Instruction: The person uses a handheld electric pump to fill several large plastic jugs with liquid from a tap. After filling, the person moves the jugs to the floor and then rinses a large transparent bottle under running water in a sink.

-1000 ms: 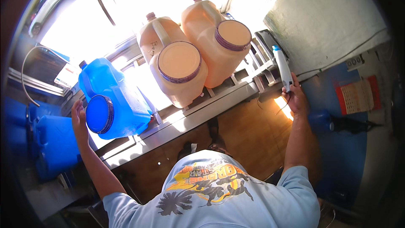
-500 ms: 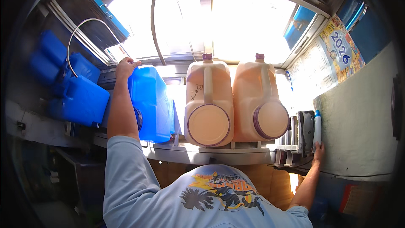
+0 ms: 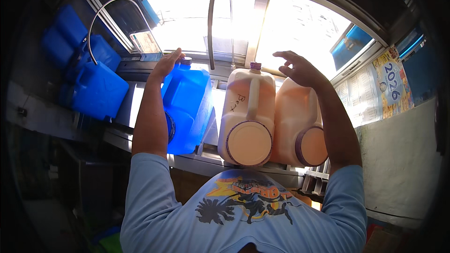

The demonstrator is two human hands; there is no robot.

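Note:
A blue water jug (image 3: pixel 190 107) stands on the counter in front of me at the left, with a dark cap (image 3: pixel 186 61) on top. Just left of that cap is my left hand (image 3: pixel 168 63), fingers stretched out and gripping nothing that shows. My right hand (image 3: pixel 297 68) hovers over the right one of two translucent peach-tinted jugs, open with fingers apart; it and the forearm hide that jug's top and right side. The middle jug (image 3: pixel 240 93) has a purple cap (image 3: pixel 255 66), and a round lid faces me. The right jug (image 3: pixel 293 105) has a similar lid.
Several blue containers (image 3: pixel 101 89) stand at the far left under a curved thin hose (image 3: pixel 115 0). Another looped hose (image 3: pixel 212 23) rises behind the jugs by the bright window. A calendar (image 3: pixel 386 82) hangs on the right wall above grey racks (image 3: pixel 316 180).
My right hand has left the white-and-blue cylinder at the right and come up over the right jug. My left hand has shifted off the blue jug's top, uncovering its cap. The view has turned.

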